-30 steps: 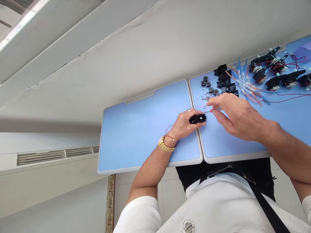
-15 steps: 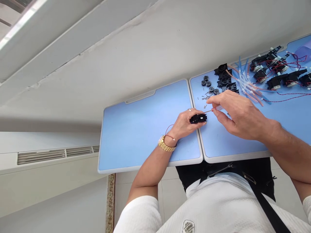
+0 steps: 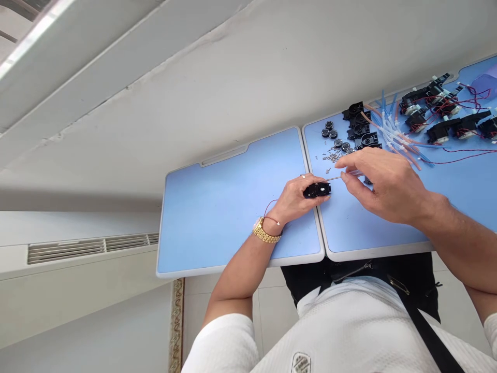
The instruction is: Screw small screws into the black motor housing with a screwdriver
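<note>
From the head camera, the person's left hand (image 3: 295, 199) lay near the middle of the counter, its fingers (image 3: 306, 178) clenched around one black plastic housing (image 3: 317, 190), which sat just above the seam between the counter's two blue panels (image 3: 233, 207). The right hand (image 3: 388, 184) was to the right, its fingers (image 3: 341, 163) pinching one small screwdriver (image 3: 351, 174). The thin shaft ran left to the far edge of the housing; I could not tell whether its tip touched it.

Farther right on the far side lay a scatter of many tiny screws (image 3: 332, 157), too small to count, and six round black discs (image 3: 333, 134). Beyond them stood at least four black housings (image 3: 368, 139), partly hidden by the right hand. Next came one bundle of blue, clear and orange tubes (image 3: 392, 134), then about seven black motor units (image 3: 440, 132), the exact count unclear, with red-and-black wires (image 3: 458, 154). One translucent purple object (image 3: 485, 83) sat at the far right corner.

One gold watch (image 3: 266, 231) and one red thread (image 3: 272, 220) circled the left wrist. The person wore a white shirt (image 3: 310, 331) crossed by one black strap (image 3: 423, 326). One wall vent (image 3: 89, 247) showed at the left.
</note>
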Action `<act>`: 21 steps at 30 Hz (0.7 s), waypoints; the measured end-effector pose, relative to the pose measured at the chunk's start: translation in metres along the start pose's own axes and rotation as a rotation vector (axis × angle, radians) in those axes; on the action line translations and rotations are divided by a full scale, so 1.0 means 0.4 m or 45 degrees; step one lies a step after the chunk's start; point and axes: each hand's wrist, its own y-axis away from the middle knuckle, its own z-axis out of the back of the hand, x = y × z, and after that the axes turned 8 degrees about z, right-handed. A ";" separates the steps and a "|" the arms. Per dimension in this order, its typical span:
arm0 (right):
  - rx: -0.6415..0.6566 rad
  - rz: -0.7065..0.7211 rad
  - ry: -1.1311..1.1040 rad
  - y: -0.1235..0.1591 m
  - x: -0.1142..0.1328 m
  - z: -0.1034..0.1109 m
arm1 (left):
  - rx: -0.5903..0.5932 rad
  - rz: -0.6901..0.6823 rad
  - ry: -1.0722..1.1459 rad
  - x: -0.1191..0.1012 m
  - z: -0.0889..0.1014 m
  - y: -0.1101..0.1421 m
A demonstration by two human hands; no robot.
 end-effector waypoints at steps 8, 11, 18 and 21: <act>-0.084 -0.325 -0.315 -0.006 0.007 -0.002 | -0.022 0.113 0.036 -0.012 -0.004 0.001; 0.003 -0.378 -0.464 -0.005 0.006 -0.016 | -0.042 0.202 0.071 -0.021 -0.005 0.002; -0.040 -0.395 -0.511 -0.010 0.009 -0.008 | -0.136 0.163 0.226 -0.015 -0.008 -0.002; -0.099 -0.335 -0.501 -0.015 0.009 0.013 | -0.124 0.171 0.259 -0.008 -0.005 -0.005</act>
